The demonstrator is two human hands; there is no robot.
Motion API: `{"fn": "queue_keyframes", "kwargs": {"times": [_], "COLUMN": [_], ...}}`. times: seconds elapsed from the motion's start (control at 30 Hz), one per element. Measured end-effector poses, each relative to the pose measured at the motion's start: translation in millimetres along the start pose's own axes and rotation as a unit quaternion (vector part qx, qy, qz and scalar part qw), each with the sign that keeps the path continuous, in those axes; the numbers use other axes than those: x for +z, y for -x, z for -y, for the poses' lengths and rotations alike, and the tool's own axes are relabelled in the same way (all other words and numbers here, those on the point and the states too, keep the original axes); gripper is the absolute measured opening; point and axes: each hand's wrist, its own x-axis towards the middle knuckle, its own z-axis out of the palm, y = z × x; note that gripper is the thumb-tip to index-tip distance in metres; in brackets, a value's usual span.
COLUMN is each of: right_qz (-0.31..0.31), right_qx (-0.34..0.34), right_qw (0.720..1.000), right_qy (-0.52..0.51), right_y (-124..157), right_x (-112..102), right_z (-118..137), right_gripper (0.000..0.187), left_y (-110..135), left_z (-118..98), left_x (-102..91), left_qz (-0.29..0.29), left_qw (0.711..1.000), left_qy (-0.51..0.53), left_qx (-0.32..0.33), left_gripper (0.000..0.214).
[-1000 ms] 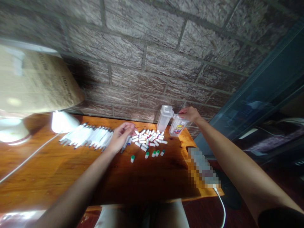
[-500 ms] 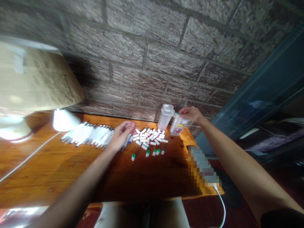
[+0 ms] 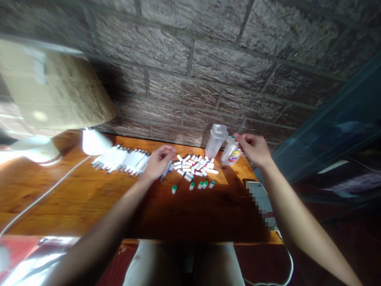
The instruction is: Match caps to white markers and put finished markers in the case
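Note:
My right hand [image 3: 256, 148] is at the mouth of a clear plastic container [image 3: 228, 155] with a colourful label. Its fingertips pinch a small green-topped marker cap [image 3: 233, 137] at the rim; the fingers partly hide it. My left hand [image 3: 160, 161] hovers beside a heap of white marker caps [image 3: 195, 165] with coloured ends. Its thumb and fingers are pressed together, and I cannot make out anything between them. Several green-topped caps [image 3: 192, 186] stand upright in front of the heap. Left of my left hand lies a row of white markers [image 3: 125, 161].
A taller clear container [image 3: 216, 141] stands by the stone wall [image 3: 166, 103]. A lamp [image 3: 71, 91] with a fabric shade is at the left, with a white cable [image 3: 50, 188]. A phone [image 3: 259, 196] lies at the table's right edge.
The view has shifted slightly, so the table items appear further right and a little higher. My right hand has turned and stays at the labelled container. My left hand keeps its place beside the caps.

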Motion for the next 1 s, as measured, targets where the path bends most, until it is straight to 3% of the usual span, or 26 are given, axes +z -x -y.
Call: {"fn": "queue_keyframes", "kwargs": {"times": [0.17,0.37,0.57,0.8,1.0], "right_qz": [0.040,-0.006,0.025,0.024,0.023], "right_qx": [-0.005,0.007,0.021,0.064,0.059], "right_qw": [0.997,0.995,0.997,0.996,0.997], "right_qy": [-0.072,-0.101,-0.076,-0.057,-0.047], "right_y": [31,56,68,59,63], "right_x": [54,106,109,111,115], "right_z": [7,-21,-38,-55,-54], "right_gripper": [0.052,0.052,0.039,0.030,0.023], "left_y": [3,3,-3,-7,-4], "left_z": [9,15,16,16,14], "left_x": [-4.1,-8.4,-7.0,-22.9,-18.3], "left_qz": [0.040,0.138,0.138,0.010,0.042], "left_qw": [0.989,0.944,0.910,0.901,0.882], "left_qy": [-0.126,-0.282,-0.365,-0.430,-0.469], "left_qx": [0.065,0.100,0.137,0.062,0.019], "left_gripper": [0.034,0.028,0.029,0.037,0.041]}}
